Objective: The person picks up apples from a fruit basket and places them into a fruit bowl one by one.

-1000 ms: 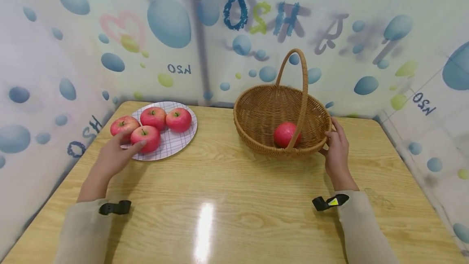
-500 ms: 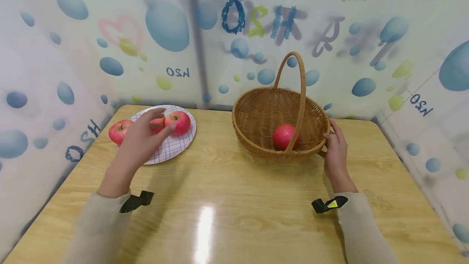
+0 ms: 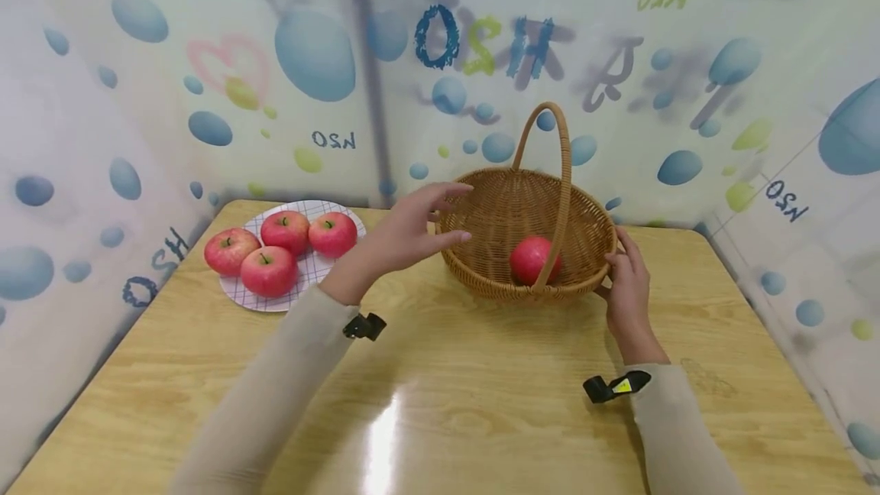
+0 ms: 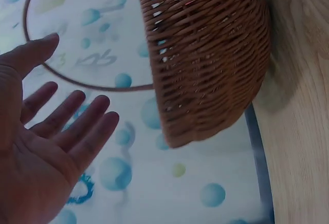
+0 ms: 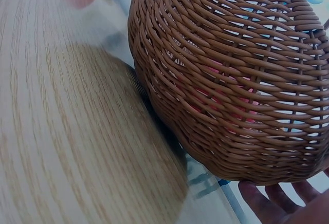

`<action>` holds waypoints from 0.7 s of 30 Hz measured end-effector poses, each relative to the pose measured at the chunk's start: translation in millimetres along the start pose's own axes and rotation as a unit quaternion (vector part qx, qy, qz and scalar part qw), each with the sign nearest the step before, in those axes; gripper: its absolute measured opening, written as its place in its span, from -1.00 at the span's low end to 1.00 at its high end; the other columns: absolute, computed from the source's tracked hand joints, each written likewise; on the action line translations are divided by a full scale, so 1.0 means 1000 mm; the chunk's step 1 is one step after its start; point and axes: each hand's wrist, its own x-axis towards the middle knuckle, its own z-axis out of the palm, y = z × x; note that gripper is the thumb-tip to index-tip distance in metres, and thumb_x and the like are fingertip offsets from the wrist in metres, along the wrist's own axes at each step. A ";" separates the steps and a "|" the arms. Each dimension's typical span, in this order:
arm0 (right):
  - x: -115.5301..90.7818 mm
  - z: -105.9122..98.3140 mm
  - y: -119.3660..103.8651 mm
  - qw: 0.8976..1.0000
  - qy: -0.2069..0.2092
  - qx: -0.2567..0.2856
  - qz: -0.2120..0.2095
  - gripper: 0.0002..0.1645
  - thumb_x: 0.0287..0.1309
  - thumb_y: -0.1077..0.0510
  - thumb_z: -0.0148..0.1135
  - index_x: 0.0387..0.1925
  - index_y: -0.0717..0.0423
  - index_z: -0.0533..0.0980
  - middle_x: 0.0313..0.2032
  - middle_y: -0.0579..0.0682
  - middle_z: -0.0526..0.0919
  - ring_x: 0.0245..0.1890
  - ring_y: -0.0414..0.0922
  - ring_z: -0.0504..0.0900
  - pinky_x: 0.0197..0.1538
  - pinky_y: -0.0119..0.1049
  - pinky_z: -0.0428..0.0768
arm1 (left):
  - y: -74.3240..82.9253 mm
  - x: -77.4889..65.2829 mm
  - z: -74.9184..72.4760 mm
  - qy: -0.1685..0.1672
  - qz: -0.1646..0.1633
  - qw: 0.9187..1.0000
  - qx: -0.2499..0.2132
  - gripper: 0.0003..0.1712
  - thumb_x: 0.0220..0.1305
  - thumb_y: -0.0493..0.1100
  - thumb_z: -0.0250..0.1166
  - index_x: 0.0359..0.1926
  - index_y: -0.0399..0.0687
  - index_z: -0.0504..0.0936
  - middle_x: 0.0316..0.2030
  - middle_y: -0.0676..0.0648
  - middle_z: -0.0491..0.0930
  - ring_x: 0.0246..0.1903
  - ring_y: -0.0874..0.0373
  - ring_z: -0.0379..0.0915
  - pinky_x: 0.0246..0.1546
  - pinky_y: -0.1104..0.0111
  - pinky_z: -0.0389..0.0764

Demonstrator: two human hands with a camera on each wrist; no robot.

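A brown wicker basket (image 3: 474,270) with a tall arched handle stands at the right of the table, one red apple (image 3: 529,260) inside it. My left hand (image 3: 406,231) is raised at the basket's left rim, fingers spread and nothing in them; the left wrist view shows its bare palm (image 4: 41,167) beside the wicker. With fingers and thumb, my right hand (image 3: 629,296) holds the basket's right rim. In the right wrist view those fingertips (image 5: 257,198) touch the wicker, and red shows through the weave.
Several red apples (image 3: 270,271) lie on a checked white plate (image 3: 312,270) at the left, behind my left forearm. A patterned wall (image 3: 412,136) runs along the back of the wooden table (image 3: 481,403).
From the apple plate, my left hand has lifted and swung right to the basket, without an apple. The apples stay on the plate. My right hand keeps its place on the basket.
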 end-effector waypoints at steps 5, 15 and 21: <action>-0.001 0.000 0.002 1.000 0.000 -0.003 -0.001 -0.31 0.46 0.08 -0.29 0.56 -0.34 0.12 0.57 0.03 0.12 0.53 0.11 0.23 0.35 0.23 0.34 | 0.002 0.027 0.019 -0.060 0.035 0.997 0.040 -0.23 0.30 -0.05 0.42 0.45 -0.06 0.34 0.40 -0.06 0.42 0.28 0.00 0.48 0.36 0.16 0.48; -0.002 -0.002 0.003 1.000 0.003 0.005 0.001 -0.32 0.47 0.09 -0.28 0.56 -0.34 0.12 0.56 0.08 0.14 0.53 0.12 0.22 0.39 0.27 0.31 | -0.004 0.068 0.062 -0.156 0.026 0.985 0.074 -0.20 0.28 0.01 0.43 0.48 0.08 0.32 0.44 0.01 0.36 0.42 0.11 0.29 0.44 0.25 0.37; 0.002 -0.002 0.004 1.000 0.001 0.009 0.000 -0.32 0.46 0.09 -0.28 0.55 -0.34 0.14 0.57 0.03 0.11 0.54 0.11 0.20 0.41 0.30 0.29 | -0.003 0.083 0.079 -0.195 0.030 0.977 0.086 -0.17 0.28 -0.02 0.43 0.50 0.05 0.29 0.46 -0.04 0.34 0.46 0.09 0.23 0.46 0.26 0.35</action>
